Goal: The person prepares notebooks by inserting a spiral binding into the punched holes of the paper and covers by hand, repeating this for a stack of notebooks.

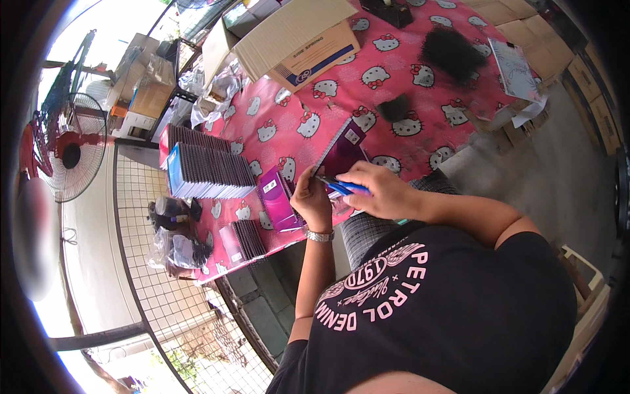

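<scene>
A purple spiral-bound notebook (342,150) is tilted up at the table's near edge. My left hand (311,202) is closed on its lower corner, by the end of the spiral. My right hand (382,192) is wrapped round blue-handled pliers (342,188), whose tip is at that same corner beside my left fingers. The pliers' jaws are too small to make out. Just left of my left hand, another purple notebook (278,200) lies on the table. A short stack of spiral notebooks (241,240) sits nearer the table's front edge.
Tall rows of spiral notebooks (211,172) stand on the left of the pink patterned tablecloth (387,69). An open carton (315,56) is at the back. Dark piles of fine black pieces (453,52) lie at the right. A fan (71,156) stands far left.
</scene>
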Demonstrator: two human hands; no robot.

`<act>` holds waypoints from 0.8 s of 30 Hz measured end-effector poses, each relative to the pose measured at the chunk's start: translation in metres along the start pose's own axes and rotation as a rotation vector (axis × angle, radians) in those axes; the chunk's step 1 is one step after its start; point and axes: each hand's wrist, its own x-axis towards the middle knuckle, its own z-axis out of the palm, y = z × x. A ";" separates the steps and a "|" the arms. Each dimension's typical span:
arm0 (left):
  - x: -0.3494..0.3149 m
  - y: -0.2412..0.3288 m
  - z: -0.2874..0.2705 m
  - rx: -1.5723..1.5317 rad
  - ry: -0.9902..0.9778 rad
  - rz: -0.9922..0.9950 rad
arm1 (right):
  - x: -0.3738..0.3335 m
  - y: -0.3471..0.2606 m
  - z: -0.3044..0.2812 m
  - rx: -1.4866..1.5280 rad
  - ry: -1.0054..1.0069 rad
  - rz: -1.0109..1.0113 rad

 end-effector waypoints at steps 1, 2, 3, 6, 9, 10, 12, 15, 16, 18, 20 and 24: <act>-0.002 0.011 0.002 -0.038 0.033 -0.017 | 0.006 0.003 0.003 0.740 -0.189 0.417; -0.002 0.009 0.000 -0.019 0.037 0.030 | 0.005 0.003 0.003 0.857 -0.205 0.460; -0.002 0.006 -0.002 0.000 0.040 0.078 | 0.002 0.002 0.000 0.974 -0.222 0.503; 0.015 0.014 -0.023 0.247 0.072 0.302 | -0.008 0.017 -0.005 0.599 -0.046 0.274; 0.051 0.019 -0.084 0.149 0.144 0.282 | -0.013 0.060 -0.043 -0.075 0.183 0.084; 0.065 0.028 -0.103 0.405 0.112 0.366 | -0.019 0.084 -0.052 -0.094 0.248 0.222; 0.086 0.018 -0.115 0.624 -0.004 0.257 | -0.039 0.140 -0.066 -0.365 0.342 0.319; 0.100 -0.029 -0.108 0.763 -0.226 -0.034 | -0.036 0.150 -0.053 -0.767 0.421 0.146; 0.097 -0.057 -0.108 0.957 -0.416 -0.079 | -0.022 0.126 -0.045 -0.711 0.479 0.040; 0.072 -0.108 -0.101 1.045 -0.362 0.066 | 0.001 0.068 -0.026 -0.475 0.460 -0.124; 0.071 -0.142 -0.112 0.628 -0.235 0.002 | 0.005 0.026 0.006 -0.027 0.132 -0.063; 0.062 -0.168 -0.140 0.074 -0.183 -0.566 | 0.012 0.001 0.092 0.366 -0.493 0.131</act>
